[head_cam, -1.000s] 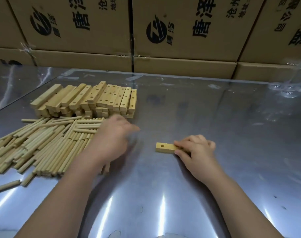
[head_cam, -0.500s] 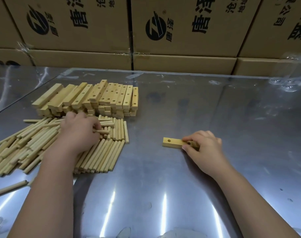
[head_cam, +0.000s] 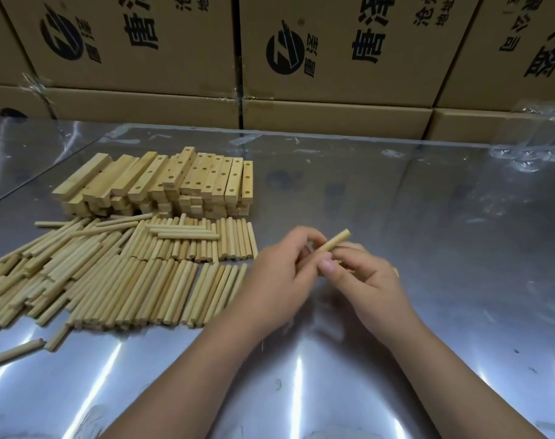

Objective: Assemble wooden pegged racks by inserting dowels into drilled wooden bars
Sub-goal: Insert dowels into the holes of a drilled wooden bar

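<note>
A single dowel (head_cam: 337, 240) pokes up and to the right from between my two hands over the middle of the steel table (head_cam: 444, 248). My left hand (head_cam: 279, 280) pinches its lower part. My right hand (head_cam: 366, 280) curls round the drilled bar, which is almost wholly hidden; only a yellow sliver of the bar (head_cam: 395, 272) shows at the hand's right edge. The right thumb presses against the dowel. A heap of loose dowels (head_cam: 111, 274) lies to the left, and a stack of drilled bars (head_cam: 174, 182) stands behind it.
Cardboard boxes (head_cam: 333, 58) form a wall along the table's far edge. A stray dowel (head_cam: 13, 352) lies near the front left. Crumpled clear plastic (head_cam: 535, 150) sits at the back right. Bare steel stretches to the right and in front of my hands.
My left hand took a dowel from the heap and carried it right to meet the right hand. The right hand lifted the bar, which now is hidden in its grip.
</note>
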